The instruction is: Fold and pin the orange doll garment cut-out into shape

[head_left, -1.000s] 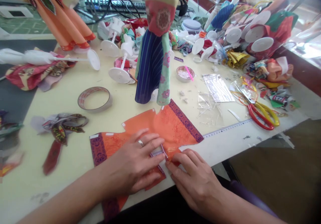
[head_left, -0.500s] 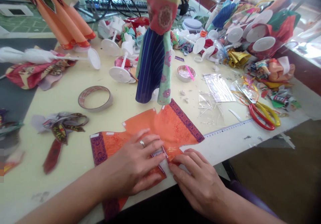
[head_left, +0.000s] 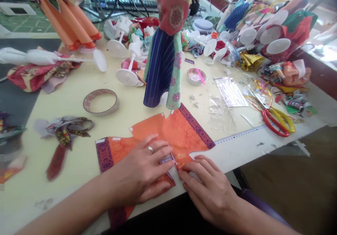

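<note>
A small orange garment [head_left: 155, 126] with purple patterned bands lies spread on the table, small white strips along its upper edges. A slit with white-dotted trim [head_left: 174, 160] runs down its middle. My left hand [head_left: 143, 170], a ring on one finger, rests flat over the garment left of the slit, fingers stretched out. At the slit's right side, my right hand [head_left: 207, 187] has its fingertips pressed together on the orange cloth by the trim. The cloth under both hands is hidden. Just beyond the garment hangs a blue-striped and green floral doll dress [head_left: 162, 70].
A tape roll [head_left: 101, 102] and a knotted patterned ribbon [head_left: 64, 133] lie left. Scissors [head_left: 277, 122] with red and yellow handles, a ruler [head_left: 240, 135] and clear packets [head_left: 230, 91] lie right. White doll stands [head_left: 126, 77] and fabric scraps crowd the back.
The whole view shifts very slightly. Both hands and the orange garment keep the same places relative to each other.
</note>
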### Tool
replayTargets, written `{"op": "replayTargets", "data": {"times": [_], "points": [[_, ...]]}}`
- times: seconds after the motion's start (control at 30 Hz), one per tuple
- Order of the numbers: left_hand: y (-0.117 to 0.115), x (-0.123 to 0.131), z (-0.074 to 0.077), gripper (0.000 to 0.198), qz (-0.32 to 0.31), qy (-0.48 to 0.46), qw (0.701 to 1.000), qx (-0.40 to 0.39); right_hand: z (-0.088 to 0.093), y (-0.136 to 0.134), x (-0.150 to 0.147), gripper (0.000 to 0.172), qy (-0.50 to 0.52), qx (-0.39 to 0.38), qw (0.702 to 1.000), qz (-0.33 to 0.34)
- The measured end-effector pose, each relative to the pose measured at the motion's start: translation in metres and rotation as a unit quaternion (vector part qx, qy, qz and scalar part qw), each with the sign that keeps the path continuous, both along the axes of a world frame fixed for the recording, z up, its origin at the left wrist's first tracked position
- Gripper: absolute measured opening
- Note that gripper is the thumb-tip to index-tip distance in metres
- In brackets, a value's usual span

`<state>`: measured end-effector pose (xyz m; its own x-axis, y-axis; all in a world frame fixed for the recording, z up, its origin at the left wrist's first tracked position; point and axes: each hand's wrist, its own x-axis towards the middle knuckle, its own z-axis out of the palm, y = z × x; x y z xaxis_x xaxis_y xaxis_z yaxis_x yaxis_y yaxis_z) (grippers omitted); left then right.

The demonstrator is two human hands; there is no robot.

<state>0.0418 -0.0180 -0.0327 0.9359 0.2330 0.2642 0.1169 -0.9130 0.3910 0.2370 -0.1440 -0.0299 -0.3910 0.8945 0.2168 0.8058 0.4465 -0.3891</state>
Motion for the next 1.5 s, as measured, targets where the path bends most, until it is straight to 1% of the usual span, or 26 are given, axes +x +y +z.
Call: {"op": "replayTargets", "data": {"times": [0.1,0.3,0.47,0.7,0.87,1.03,1.2,1.3,1.4,1.5], "points": [[0.001,0.0,0.001,0.03,-0.018,0.009,1.0,0.008,-0.001,0.003,-0.001,0.031,-0.01,0.008,1.0,-0.004],[0.001,-0.001,0.001,0.031,-0.016,0.009,1.0,0.001,0.0,0.008,-0.003,0.033,-0.04,0.003,0.999,-0.018],[0.001,-0.001,0.0,0.031,-0.014,0.009,1.0,0.006,0.002,0.01,-0.004,0.029,-0.057,-0.002,0.998,-0.021],[0.0,0.0,-0.001,0.031,-0.003,0.001,1.0,0.002,0.0,0.01,-0.004,0.027,-0.049,-0.002,0.999,-0.018],[0.0,0.0,-0.001,0.031,-0.001,0.001,1.0,0.006,0.001,0.009,-0.004,0.028,-0.055,0.006,0.998,-0.02],[0.0,-0.001,0.0,0.031,-0.006,0.017,1.0,0.007,0.002,0.01,-0.003,0.028,-0.052,-0.005,0.999,-0.012],[0.0,0.0,-0.003,0.032,0.004,0.01,1.0,0.006,0.001,0.009,-0.003,0.029,-0.056,0.004,0.998,-0.011],[-0.001,0.0,-0.004,0.032,0.008,0.003,1.0,0.008,0.001,0.008,-0.003,0.029,-0.055,-0.003,0.998,-0.012],[-0.001,0.0,-0.002,0.032,0.005,0.002,1.0,0.006,-0.001,0.007,-0.002,0.031,-0.05,-0.009,0.999,-0.01],[0.0,-0.001,0.001,0.031,-0.009,0.023,1.0,0.009,-0.002,0.006,-0.001,0.036,-0.052,0.002,0.999,-0.01]]}}
